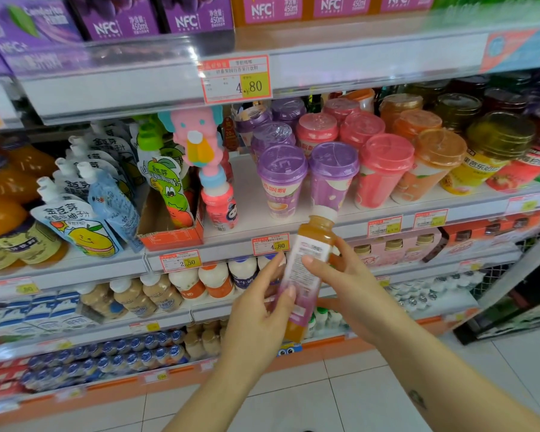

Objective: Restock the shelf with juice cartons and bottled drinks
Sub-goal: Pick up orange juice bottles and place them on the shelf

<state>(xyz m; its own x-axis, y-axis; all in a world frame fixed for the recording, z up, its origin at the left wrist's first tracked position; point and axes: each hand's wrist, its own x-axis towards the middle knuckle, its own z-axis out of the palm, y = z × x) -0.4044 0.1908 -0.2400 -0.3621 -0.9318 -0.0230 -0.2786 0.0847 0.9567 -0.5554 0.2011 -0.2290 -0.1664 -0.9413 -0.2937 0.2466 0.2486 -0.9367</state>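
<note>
A juice bottle (310, 254) with orange juice, a white cap and a purple-and-white label tilts in front of the shelves, cap up and to the right. My left hand (259, 310) grips its lower half from the left, fingers curled round the label. My right hand (343, 285) holds the bottle from the right, thumb across the label. The cap points at the middle shelf (250, 241), just below two purple-lidded cups (306, 176). Purple NFC juice cartons (156, 17) stand on the top shelf.
The middle shelf holds spouted juice pouches (85, 194), orange bottles (3, 194), a pink toy drink (206, 169) and rows of pink, orange and yellow cups (418, 157). Lower shelves carry small milk bottles (200, 282). White floor tiles (325, 400) lie below.
</note>
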